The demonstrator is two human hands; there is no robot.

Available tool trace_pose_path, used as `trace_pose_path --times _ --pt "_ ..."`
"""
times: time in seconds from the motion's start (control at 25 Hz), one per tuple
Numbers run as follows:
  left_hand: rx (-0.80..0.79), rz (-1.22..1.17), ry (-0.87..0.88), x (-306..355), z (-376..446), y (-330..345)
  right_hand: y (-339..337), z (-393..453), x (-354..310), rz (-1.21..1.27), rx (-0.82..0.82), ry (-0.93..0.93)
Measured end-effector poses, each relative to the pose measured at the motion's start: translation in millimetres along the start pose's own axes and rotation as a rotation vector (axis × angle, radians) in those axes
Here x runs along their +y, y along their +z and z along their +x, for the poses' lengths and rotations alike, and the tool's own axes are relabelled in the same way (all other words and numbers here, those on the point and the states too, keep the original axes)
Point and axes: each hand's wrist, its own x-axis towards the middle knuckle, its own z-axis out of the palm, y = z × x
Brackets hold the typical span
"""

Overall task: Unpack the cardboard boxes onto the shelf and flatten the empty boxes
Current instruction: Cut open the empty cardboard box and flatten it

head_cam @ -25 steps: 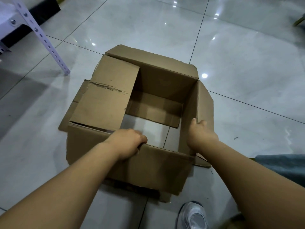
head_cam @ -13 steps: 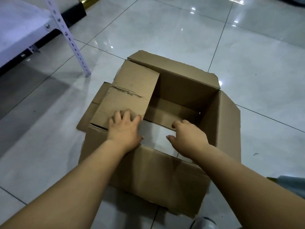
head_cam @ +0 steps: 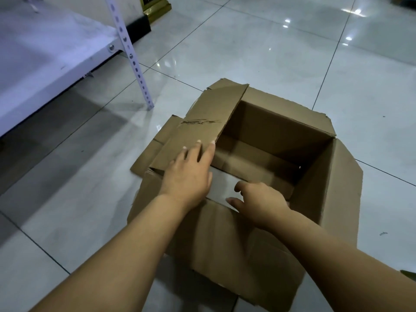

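Note:
An empty brown cardboard box (head_cam: pixel 252 239) stands open on the tiled floor, its bottom flaps parted so that floor shows through. My left hand (head_cam: pixel 186 174) lies flat with straight fingers on the left flap (head_cam: pixel 202 122), which is folded over the opening and has a torn strip. My right hand (head_cam: pixel 258 199) hovers over the near wall's top edge inside the box, fingers loosely curled, holding nothing. The right flap (head_cam: pixel 344 185) hangs outward.
A white metal shelf (head_cam: pixel 45 55) with a perforated upright post (head_cam: pixel 132 57) stands at the left, its foot close to the box's far left corner. A gold-coloured object (head_cam: pixel 155 7) sits by the wall behind it. Glossy tiles surround the box.
My left hand let go of the near wall and moved onto the left flap. My right hand left the right wall and came inside near the front edge. The view shifted left.

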Motion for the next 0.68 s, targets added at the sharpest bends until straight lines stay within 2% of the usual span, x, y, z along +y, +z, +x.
trace_pose_path --times 0.08,0.16,0.24,0.32,0.4,0.52,0.68 --pt "0.082 -0.029 -0.013 -11 -1 -10 3 5 -12 0.007 -0.020 -0.051" --pt "0.271 0.017 0.031 -24 -1 -16 6 8 -21 0.014 -0.035 -0.092" --pt "0.492 0.157 0.078 -42 -1 -18 7 12 -28 0.023 -0.041 -0.127" --pt "0.574 0.344 0.000 -57 -3 -19 7 17 -35 0.031 -0.031 -0.155" --pt "0.531 0.406 -0.150 -63 -8 -24 7 20 -42 0.034 -0.013 -0.172" --pt "0.322 0.355 -0.350 -70 -11 -28 10 24 -50 0.033 -0.002 -0.190" --pt "0.218 0.354 -0.480 -88 -6 -21 15 26 -57 0.031 -0.024 -0.186"
